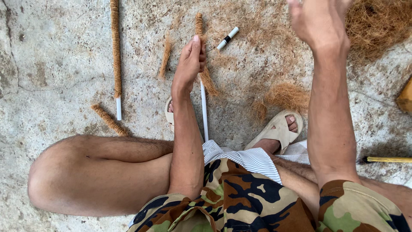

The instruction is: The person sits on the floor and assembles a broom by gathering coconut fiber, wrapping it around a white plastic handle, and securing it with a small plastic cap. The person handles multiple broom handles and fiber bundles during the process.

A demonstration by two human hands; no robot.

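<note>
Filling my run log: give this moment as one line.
left hand: grips white pipe at fibre wrap | right hand: raised, grip unclear | marker: on concrete

Brown coir fibre; white pipe; camouflage shorts; beige sandals; grey concrete floor.

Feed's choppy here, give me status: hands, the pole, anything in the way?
Left hand gripping white pole at its coir-wrapped part. Right hand raised, apart from pole; grip unclear. Marker and loose coir pile lie close by.
</note>
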